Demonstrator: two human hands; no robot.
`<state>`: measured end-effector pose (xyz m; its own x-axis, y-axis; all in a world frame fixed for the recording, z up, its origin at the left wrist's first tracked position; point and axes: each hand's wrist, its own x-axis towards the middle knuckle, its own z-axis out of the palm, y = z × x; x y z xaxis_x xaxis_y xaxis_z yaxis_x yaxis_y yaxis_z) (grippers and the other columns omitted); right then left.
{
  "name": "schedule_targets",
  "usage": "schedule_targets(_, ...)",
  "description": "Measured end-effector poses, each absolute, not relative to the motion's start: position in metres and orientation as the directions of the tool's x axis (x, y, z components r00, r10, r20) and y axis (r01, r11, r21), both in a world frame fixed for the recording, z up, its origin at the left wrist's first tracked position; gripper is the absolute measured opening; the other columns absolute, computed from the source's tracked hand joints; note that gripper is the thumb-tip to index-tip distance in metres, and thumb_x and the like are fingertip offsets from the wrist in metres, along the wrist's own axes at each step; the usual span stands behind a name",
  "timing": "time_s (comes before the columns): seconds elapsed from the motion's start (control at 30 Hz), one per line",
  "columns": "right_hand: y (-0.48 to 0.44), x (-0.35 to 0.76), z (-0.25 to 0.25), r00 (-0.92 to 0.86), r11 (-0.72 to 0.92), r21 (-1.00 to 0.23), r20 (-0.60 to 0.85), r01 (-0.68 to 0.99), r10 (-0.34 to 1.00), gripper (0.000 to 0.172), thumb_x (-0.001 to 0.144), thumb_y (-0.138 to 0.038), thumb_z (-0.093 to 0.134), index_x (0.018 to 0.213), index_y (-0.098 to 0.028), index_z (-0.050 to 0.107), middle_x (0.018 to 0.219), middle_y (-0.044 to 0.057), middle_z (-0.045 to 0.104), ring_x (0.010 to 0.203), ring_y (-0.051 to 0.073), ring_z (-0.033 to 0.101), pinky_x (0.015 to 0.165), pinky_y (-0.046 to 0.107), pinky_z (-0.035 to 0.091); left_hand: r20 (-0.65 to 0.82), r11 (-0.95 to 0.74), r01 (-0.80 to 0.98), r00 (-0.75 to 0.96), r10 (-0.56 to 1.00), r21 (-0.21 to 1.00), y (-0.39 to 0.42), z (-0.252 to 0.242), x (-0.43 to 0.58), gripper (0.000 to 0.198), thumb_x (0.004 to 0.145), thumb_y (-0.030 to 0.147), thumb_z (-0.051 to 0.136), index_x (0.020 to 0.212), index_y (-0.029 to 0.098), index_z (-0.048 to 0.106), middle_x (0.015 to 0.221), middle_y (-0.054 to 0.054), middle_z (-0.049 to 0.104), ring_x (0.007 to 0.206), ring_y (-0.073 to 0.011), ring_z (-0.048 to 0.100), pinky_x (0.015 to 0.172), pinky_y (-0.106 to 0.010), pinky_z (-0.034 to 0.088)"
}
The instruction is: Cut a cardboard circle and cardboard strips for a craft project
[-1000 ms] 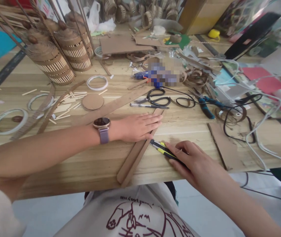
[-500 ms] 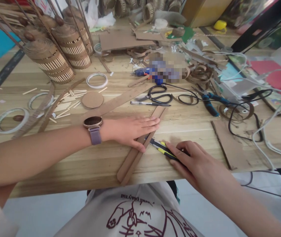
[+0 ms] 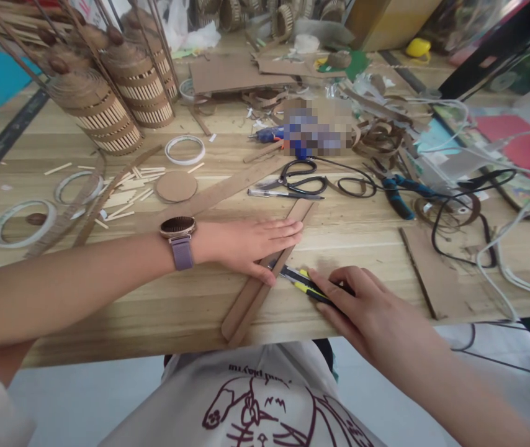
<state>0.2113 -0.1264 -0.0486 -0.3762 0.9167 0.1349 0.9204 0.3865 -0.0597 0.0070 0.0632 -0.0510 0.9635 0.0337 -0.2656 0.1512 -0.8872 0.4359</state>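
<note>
1. Near the table's (image 3: 162, 323) front edge: left hand (image 3: 251, 243) lies flat, fingers spread, pressing down on a cardboard strip (image 3: 265, 273) that runs diagonally from the edge up toward the scissors (image 3: 298, 181).
2. Right hand (image 3: 362, 304) is clamped around a yellow-black knife (image 3: 301, 280); its tip meets the strip's right edge, just beside the left thumb. Blade itself is too small to make out.
3. Hands are close but not touching; the knife sits between them.
4. Just beyond the strip's far end: pen (image 3: 283, 195), scissors, then a loop of black cable (image 3: 357, 186).
5. A second, longer strip (image 3: 228, 189) lies crosswise behind the left hand, touching or nearly touching the wrist area; cannot tell which.
6. Left of the forearm: cardboard disc (image 3: 176, 186), loose sticks (image 3: 125, 197), white rings (image 3: 184, 149).
7. Far left: slatted baskets (image 3: 102, 115) behind thin rods.
8. Right of the knife hand: flat cardboard sheet (image 3: 432, 270), blue pliers (image 3: 398, 192), tangle of black and white cables (image 3: 493, 248).
9. Table centre-back: glue gun (image 3: 267, 134), cardboard scraps, curled strips.
10. Watch (image 3: 179, 228) on left wrist.
</note>
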Motion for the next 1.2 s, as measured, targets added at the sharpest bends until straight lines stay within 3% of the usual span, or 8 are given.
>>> schedule_targets(0.2, -0.131, 0.21, -0.05, -0.381, 0.392, -0.092, 0.118, 0.915, 0.917, 0.047, 0.108, -0.036, 0.034, 0.133, -0.011, 0.065, 0.097, 0.012, 0.065, 0.083, 0.023, 0.07, 0.062, 0.033, 0.064, -0.262, -0.89, 0.139, 0.965, 0.023, 0.434, 0.064, -0.05, 0.007, 0.093, 0.097, 0.058, 0.057, 0.162, 0.002, 0.019, 0.17, -0.016, 0.004, 0.159, -0.0221, 0.001, 0.129, -0.033, 0.003)
schedule_targets(0.3, -0.136, 0.211, -0.05, -0.378, 0.388, -0.107, 0.101, 0.916, 0.92, 0.046, 0.108, -0.037, 0.035, 0.134, -0.013, 0.065, 0.098, 0.012, 0.065, 0.084, 0.022, 0.07, 0.061, 0.032, 0.063, -0.244, -0.881, 0.145, 0.969, 0.035, 0.451, 0.064, -0.051, 0.007, 0.082, 0.102, 0.054, 0.05, 0.161, 0.004, 0.023, 0.17, -0.016, 0.008, 0.159, -0.0221, 0.005, 0.129, -0.035, 0.006)
schedule_targets(0.43, -0.137, 0.211, -0.051, -0.343, 0.352, -0.156, 0.08, 0.923, 0.936, 0.047, 0.108, -0.038, 0.033, 0.134, -0.015, 0.065, 0.1, 0.012, 0.065, 0.086, 0.023, 0.07, 0.062, 0.034, 0.063, -0.154, -0.879, 0.134, 0.986, 0.07, 0.458, 0.064, -0.057, 0.01, 0.06, 0.107, 0.038, 0.044, 0.156, 0.005, 0.037, 0.169, -0.016, 0.022, 0.158, -0.0222, 0.019, 0.129, -0.036, 0.014)
schedule_targets(0.57, -0.137, 0.209, -0.054, -0.317, 0.329, -0.176, 0.094, 0.928, 0.944, 0.047, 0.108, -0.038, 0.033, 0.136, -0.015, 0.064, 0.101, 0.012, 0.064, 0.088, 0.024, 0.069, 0.065, 0.036, 0.063, -0.043, -0.907, 0.099, 0.995, 0.089, 0.41, 0.066, -0.063, 0.016, 0.043, 0.103, 0.03, 0.056, 0.142, 0.012, 0.058, 0.16, -0.015, 0.044, 0.148, -0.0259, 0.042, 0.124, -0.038, 0.029)
schedule_targets(0.67, -0.134, 0.207, -0.052, -0.335, 0.344, -0.148, 0.086, 0.927, 0.938, 0.048, 0.108, -0.038, 0.032, 0.133, -0.015, 0.065, 0.099, 0.012, 0.065, 0.086, 0.023, 0.069, 0.064, 0.035, 0.063, -0.009, -0.917, 0.083, 0.996, 0.086, 0.389, 0.068, -0.063, 0.02, 0.036, 0.1, 0.03, 0.061, 0.133, 0.014, 0.066, 0.156, -0.014, 0.05, 0.139, -0.0282, 0.05, 0.117, -0.04, 0.038)
schedule_targets(0.87, -0.132, 0.204, -0.046, -0.378, 0.383, -0.164, 0.062, 0.909, 0.924, 0.046, 0.108, -0.036, 0.034, 0.136, -0.013, 0.063, 0.1, 0.012, 0.066, 0.089, 0.022, 0.071, 0.07, 0.033, 0.064, -0.039, -0.921, 0.083, 0.997, 0.073, 0.381, 0.067, -0.059, 0.021, 0.037, 0.101, 0.031, 0.061, 0.132, 0.012, 0.066, 0.156, -0.015, 0.049, 0.139, -0.0282, 0.05, 0.117, -0.038, 0.038)
schedule_targets(1.03, -0.139, 0.201, -0.046, -0.383, 0.383, -0.189, 0.042, 0.904, 0.923, 0.044, 0.107, -0.034, 0.038, 0.139, -0.013, 0.061, 0.101, 0.012, 0.066, 0.088, 0.023, 0.071, 0.065, 0.034, 0.065, -0.038, -0.916, 0.092, 0.996, 0.084, 0.391, 0.066, -0.059, 0.02, 0.038, 0.1, 0.029, 0.062, 0.133, 0.01, 0.064, 0.157, -0.016, 0.048, 0.143, -0.0283, 0.047, 0.12, -0.039, 0.036)
schedule_targets(1.2, -0.142, 0.193, -0.049, -0.381, 0.383, -0.21, 0.053, 0.899, 0.923, 0.041, 0.105, -0.031, 0.043, 0.137, -0.014, 0.063, 0.102, 0.013, 0.066, 0.089, 0.025, 0.071, 0.069, 0.037, 0.065, -0.039, -0.91, 0.094, 0.996, 0.086, 0.403, 0.067, -0.059, 0.018, 0.039, 0.101, 0.029, 0.06, 0.136, 0.011, 0.063, 0.159, -0.016, 0.045, 0.146, -0.0271, 0.044, 0.122, -0.039, 0.034)
